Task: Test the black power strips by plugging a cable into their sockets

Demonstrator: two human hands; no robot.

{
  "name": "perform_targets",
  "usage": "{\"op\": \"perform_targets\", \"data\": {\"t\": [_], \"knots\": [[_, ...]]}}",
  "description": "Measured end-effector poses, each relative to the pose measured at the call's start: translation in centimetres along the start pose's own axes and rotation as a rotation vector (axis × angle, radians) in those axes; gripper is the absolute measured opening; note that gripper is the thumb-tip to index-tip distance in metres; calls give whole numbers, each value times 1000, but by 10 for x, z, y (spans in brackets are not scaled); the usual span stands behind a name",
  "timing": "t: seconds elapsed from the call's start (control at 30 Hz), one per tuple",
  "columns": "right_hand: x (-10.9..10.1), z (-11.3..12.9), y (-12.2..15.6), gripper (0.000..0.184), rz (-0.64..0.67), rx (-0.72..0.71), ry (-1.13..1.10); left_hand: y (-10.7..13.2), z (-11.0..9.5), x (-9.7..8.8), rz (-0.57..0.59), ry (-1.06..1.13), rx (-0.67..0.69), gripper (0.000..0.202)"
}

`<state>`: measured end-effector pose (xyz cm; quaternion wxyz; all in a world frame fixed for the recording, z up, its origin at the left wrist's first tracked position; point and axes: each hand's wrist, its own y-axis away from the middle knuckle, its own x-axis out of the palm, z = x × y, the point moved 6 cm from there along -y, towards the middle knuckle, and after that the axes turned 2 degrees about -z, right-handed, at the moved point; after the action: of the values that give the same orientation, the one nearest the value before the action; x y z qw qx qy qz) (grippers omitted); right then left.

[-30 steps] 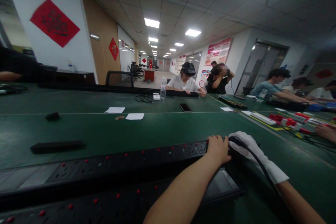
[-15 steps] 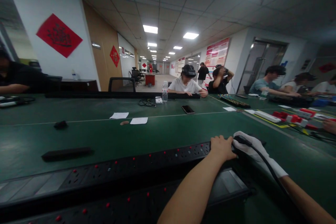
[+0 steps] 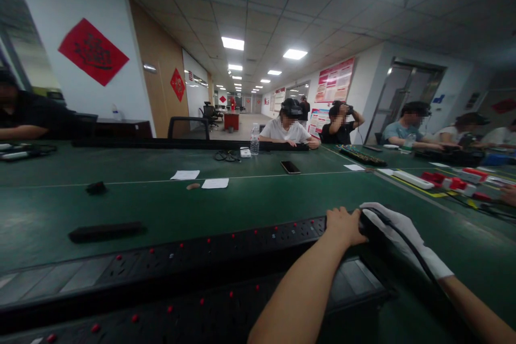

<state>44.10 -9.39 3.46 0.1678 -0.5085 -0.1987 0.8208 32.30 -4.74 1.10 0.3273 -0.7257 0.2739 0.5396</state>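
Note:
A long black power strip (image 3: 209, 250) with red switches lies across the green table (image 3: 250, 204) in front of me. My bare left hand (image 3: 343, 226) is curled over its right end. Right beside it, my right hand (image 3: 397, 228), in a white glove, is wrapped around the strip's black end piece, where a black cable (image 3: 415, 260) leaves and runs back along my forearm. The two hands touch each other. A second black strip (image 3: 181, 314) lies nearer to me, under my left forearm.
On the table are a flat black bar (image 3: 105, 231), a small black object (image 3: 95, 188), two paper slips (image 3: 215, 183), a phone (image 3: 290, 167) and a water bottle (image 3: 254, 140). White and red strips (image 3: 443, 181) lie at right. Several people sit across the table and at right, another at far left.
Both hands have stayed on the strip's right end. The view has shifted slightly, and a person in the background has walked further off.

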Motion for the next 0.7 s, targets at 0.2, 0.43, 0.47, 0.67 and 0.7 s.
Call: {"op": "perform_targets", "data": {"t": [0.2,0.43,0.47,0.67,0.7], "knots": [[7,-7,2,36,-113,89,-122,0,0,-1,7,11,-1,73],[7,16,-10,41,237,-15,-113,-3,1,1,-52,68,-53,99],[7,18,-11,41,266,-14,-115,-3,1,1,-56,71,-54,100],[5,22,-17,47,179,-9,-144,-4,0,2,-54,62,-41,104],[5,20,-18,48,129,-1,-149,-5,0,2,-51,63,-37,105]]}}
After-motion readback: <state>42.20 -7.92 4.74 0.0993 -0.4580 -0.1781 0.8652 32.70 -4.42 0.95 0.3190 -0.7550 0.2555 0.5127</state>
